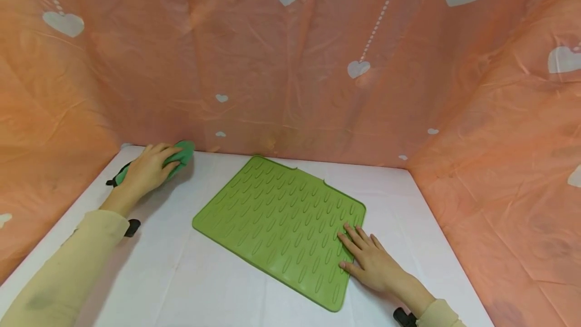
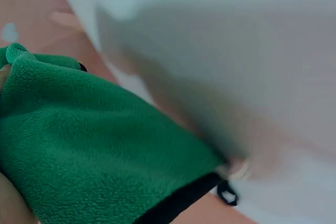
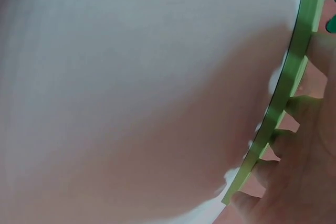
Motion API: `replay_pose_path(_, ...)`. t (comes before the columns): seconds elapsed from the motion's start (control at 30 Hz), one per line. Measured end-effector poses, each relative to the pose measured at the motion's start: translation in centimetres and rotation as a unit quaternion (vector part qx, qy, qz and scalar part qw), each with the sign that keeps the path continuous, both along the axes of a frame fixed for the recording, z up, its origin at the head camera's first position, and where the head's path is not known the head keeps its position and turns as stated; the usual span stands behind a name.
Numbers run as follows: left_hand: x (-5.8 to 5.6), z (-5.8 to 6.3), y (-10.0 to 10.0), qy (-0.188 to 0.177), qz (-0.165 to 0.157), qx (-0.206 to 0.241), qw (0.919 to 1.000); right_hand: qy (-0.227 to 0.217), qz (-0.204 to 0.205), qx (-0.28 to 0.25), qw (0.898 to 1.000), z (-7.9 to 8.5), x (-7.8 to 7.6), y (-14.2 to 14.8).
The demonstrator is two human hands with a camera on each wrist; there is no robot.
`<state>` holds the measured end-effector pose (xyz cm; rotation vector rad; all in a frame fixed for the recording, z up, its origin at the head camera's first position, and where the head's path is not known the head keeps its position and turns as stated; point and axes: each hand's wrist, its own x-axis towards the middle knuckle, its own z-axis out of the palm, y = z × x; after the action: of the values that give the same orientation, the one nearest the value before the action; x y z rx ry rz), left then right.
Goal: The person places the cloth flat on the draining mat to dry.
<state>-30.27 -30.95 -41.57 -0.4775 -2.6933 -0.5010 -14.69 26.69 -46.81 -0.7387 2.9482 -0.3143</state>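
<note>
Cloth (image 1: 184,152) is gripped by our left hand (image 1: 147,169) near the far left corner of the counter (image 1: 181,286), unreleased, while our right hand (image 1: 374,266) rests outspread fingers on the mat (image 1: 272,221), already laid flat.

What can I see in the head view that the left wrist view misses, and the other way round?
Only the head view shows the green mat and the sleeves. Only the left wrist view clearly shows the fuzzy texture of the green cloth. Both show the green cloth, the left hand, the white table and the orange sheet.
</note>
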Motion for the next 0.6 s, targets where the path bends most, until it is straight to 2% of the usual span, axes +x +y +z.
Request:
replay_pose_path(0.23, 0.6, 2.3, 2.6, 0.063, -0.041, 0.028, 0.9968, -0.003, 0.000, -0.001, 1.000, -0.1, 0.0, 0.1)
replay_pose_path(0.37, 1.0, 3.4, 4.6, 0.083, -0.065, 0.034, 0.9938, -0.003, 0.000, 0.000, 1.000, -0.2, 0.0, 0.2)
replay_pose_path(0.6, 1.4, 4.6, 8.4, 0.135, -0.122, 0.049, 0.9821, -0.004, 0.002, 0.001, 1.000, -0.1, -0.1, 0.2)
